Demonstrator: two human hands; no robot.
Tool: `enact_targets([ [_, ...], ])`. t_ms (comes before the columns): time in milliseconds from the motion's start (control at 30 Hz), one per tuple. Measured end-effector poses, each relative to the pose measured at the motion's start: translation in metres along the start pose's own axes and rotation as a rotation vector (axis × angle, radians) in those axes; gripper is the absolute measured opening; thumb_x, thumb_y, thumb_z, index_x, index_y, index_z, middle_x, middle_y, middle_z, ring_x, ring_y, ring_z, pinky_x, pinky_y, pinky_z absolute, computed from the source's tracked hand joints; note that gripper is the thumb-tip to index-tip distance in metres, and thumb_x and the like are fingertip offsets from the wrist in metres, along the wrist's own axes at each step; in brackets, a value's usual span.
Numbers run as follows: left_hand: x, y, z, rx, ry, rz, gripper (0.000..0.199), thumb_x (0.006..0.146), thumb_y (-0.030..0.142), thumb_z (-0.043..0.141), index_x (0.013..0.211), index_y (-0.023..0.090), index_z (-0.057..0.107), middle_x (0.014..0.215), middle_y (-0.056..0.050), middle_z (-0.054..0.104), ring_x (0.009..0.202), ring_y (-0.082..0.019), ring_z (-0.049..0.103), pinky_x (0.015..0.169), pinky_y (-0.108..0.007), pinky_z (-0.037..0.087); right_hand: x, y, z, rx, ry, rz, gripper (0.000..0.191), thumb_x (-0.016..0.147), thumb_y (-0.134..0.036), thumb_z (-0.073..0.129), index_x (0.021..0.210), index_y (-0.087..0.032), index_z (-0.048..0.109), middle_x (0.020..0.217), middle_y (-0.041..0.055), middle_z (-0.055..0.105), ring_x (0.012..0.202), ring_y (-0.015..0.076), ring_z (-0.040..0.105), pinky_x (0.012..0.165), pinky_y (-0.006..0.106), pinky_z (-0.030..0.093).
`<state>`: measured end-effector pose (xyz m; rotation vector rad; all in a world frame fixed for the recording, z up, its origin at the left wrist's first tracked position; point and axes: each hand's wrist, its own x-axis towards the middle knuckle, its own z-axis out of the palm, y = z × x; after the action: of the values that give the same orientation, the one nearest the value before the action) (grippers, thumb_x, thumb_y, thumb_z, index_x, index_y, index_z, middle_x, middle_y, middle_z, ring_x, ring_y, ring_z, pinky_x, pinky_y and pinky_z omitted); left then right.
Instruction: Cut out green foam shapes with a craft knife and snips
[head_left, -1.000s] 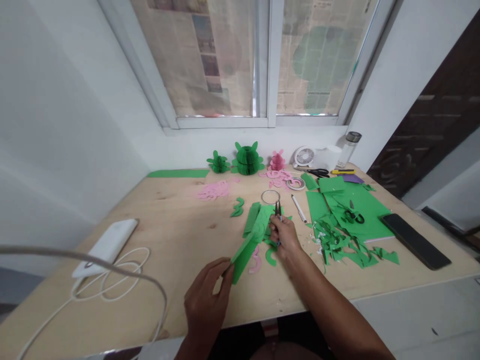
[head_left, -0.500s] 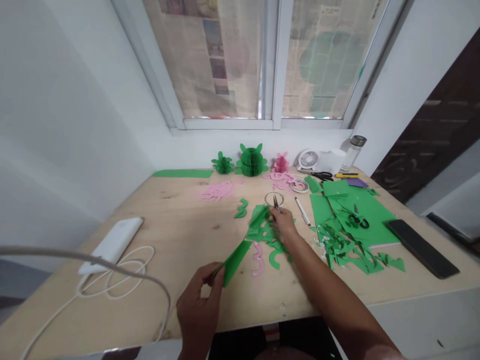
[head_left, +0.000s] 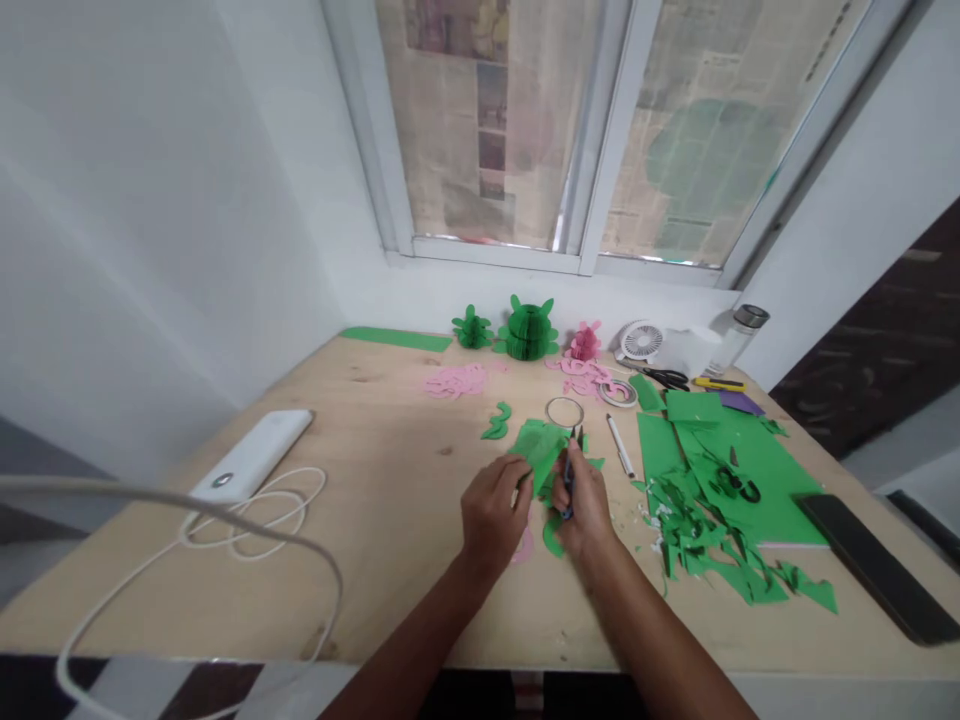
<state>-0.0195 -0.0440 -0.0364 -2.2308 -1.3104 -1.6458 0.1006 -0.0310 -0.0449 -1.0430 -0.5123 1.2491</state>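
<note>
My left hand (head_left: 493,508) pinches a folded piece of green paper (head_left: 541,458) between thumb and fingers. Close beside it, my right hand (head_left: 586,495) grips small scissors (head_left: 568,478), the blades pointing away from me and the handles partly covered by the fingers. The fingers of my right hand also seem to meet the paper's right edge. Under and around both hands lie green paper offcuts (head_left: 595,463), a curved green strip (head_left: 553,536) and a pink wavy strip (head_left: 524,546), partly hidden. A wavy green cutout (head_left: 497,421) rests just beyond my left hand.
Green scraps (head_left: 686,530) cover green sheets (head_left: 784,480) at right, near a phone (head_left: 874,565). A pen (head_left: 620,446), tape roll (head_left: 617,393), black scissors (head_left: 664,377) and a cutter (head_left: 718,384) lie beyond. Paper figures (head_left: 529,330) stand behind; a cabled power bank (head_left: 255,455) lies left.
My left hand has come up and right from near the table's front edge, bringing the green paper next to my right hand. The camera view has swung left.
</note>
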Motion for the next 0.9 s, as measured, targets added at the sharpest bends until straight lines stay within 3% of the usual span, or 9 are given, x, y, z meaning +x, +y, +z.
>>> enact_targets([
  [133,-0.008,-0.002,0.006,0.004,-0.091,0.110,0.019,0.084,0.008,0.048,0.091,0.017,0.064,0.093,-0.010,0.071,0.087,-0.021,0.067,0.079,-0.034,0.055,0.007,-0.003,0.003,-0.060,0.032,-0.004,0.047,0.060,-0.049,0.079,0.059,-0.023,0.040,0.036,-0.0145,0.028,0.029,0.0038,0.022,0.029,0.018,0.014],
  [233,-0.014,-0.005,-0.001,-0.136,-0.179,0.058,0.033,0.078,0.006,0.048,0.104,0.018,0.064,0.108,-0.012,0.069,0.102,-0.022,0.065,0.089,-0.037,0.053,0.014,-0.006,0.004,-0.105,0.019,-0.006,0.043,0.057,-0.041,0.079,0.061,-0.023,0.040,0.039,-0.0153,0.027,0.031,0.0037,0.021,0.031,0.018,0.014],
  [333,-0.007,-0.012,-0.006,-0.363,-0.210,-0.238,0.045,0.073,0.007,0.049,0.115,0.018,0.060,0.116,-0.012,0.066,0.104,-0.022,0.064,0.082,-0.034,0.055,0.021,-0.008,0.006,-0.161,-0.002,-0.031,0.039,0.058,-0.040,0.077,0.061,-0.023,0.042,0.040,-0.0149,0.026,0.032,0.0040,0.019,0.032,0.019,0.012],
  [467,0.022,-0.022,0.006,-0.648,-0.212,-0.800,0.025,0.076,0.027,0.060,0.097,0.015,0.066,0.090,-0.008,0.070,0.073,-0.017,0.065,0.061,-0.027,0.053,0.030,-0.004,0.007,-0.268,-0.069,-0.113,0.030,0.061,-0.040,0.075,0.065,-0.020,0.053,0.044,-0.0116,0.034,0.037,0.0065,0.026,0.035,0.020,0.018],
  [567,0.041,-0.025,0.023,-0.865,-0.320,-1.034,0.027,0.069,0.036,0.070,0.082,0.014,0.067,0.066,-0.002,0.065,0.053,-0.012,0.057,0.049,-0.023,0.046,0.035,0.002,0.005,-0.325,-0.127,-0.183,0.028,0.063,-0.040,0.074,0.072,-0.017,0.061,0.052,-0.0073,0.046,0.044,0.0087,0.035,0.040,0.022,0.029],
  [700,0.047,-0.026,0.039,-0.996,-0.308,-1.165,0.032,0.058,0.038,0.079,0.067,0.014,0.060,0.055,0.003,0.058,0.045,-0.008,0.050,0.045,-0.020,0.041,0.042,0.006,0.000,-0.347,-0.122,-0.225,0.028,0.066,-0.041,0.073,0.075,-0.016,0.064,0.056,-0.0054,0.049,0.048,0.0103,0.039,0.045,0.023,0.033],
  [900,0.049,-0.036,0.046,-1.234,-0.157,-1.216,0.031,0.057,0.034,0.081,0.072,0.015,0.061,0.061,0.000,0.064,0.053,-0.013,0.059,0.051,-0.023,0.047,0.043,0.006,-0.005,-0.365,-0.070,-0.244,0.028,0.069,-0.044,0.071,0.075,-0.018,0.065,0.055,-0.0049,0.046,0.050,0.0117,0.039,0.044,0.023,0.031],
])
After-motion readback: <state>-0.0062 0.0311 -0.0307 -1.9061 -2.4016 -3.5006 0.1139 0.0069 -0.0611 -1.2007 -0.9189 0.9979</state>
